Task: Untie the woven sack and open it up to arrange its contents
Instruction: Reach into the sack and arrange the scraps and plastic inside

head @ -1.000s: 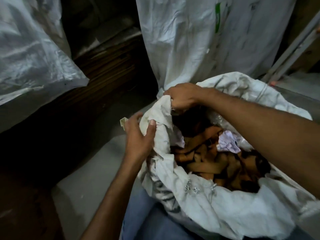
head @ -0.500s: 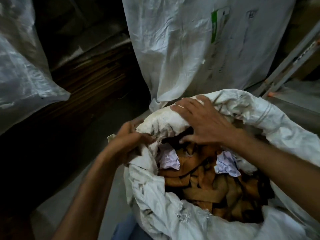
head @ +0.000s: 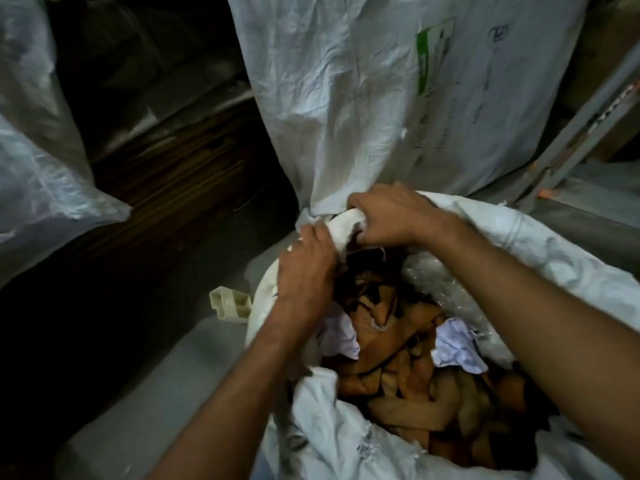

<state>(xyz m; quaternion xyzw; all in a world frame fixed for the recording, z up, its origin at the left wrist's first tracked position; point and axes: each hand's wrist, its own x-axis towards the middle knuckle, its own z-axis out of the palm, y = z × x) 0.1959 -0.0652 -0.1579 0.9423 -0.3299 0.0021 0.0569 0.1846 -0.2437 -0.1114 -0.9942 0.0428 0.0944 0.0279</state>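
Already the sack [head: 540,251] stands untied, by the look of it. No cord shows at its mouth, which gapes wide across the lower right of the frame. Both hands work at the far edge of the rim, at centre frame. The left hand [head: 304,268] has its fingers curled over the rim fabric from the left. The right hand [head: 391,216] grips a bunched fold just beside it, knuckles up. Both are closed on cloth and neither holds anything else.

Inside lie brown scraps [head: 398,393] heaped loosely, with crumpled white paper [head: 457,348] among them and clear plastic [head: 433,282] against the far wall. Nothing looks sorted.

So the untying seems done and the opening nearly so. The rim at the hands is bunched and wants rolling down or spreading. Arranging the contents is, I judge, not yet begun.

A taller bag [head: 363,98] stands right behind the sack, at upper centre. A small cream plastic piece [head: 230,304] lies on the floor just left of it.
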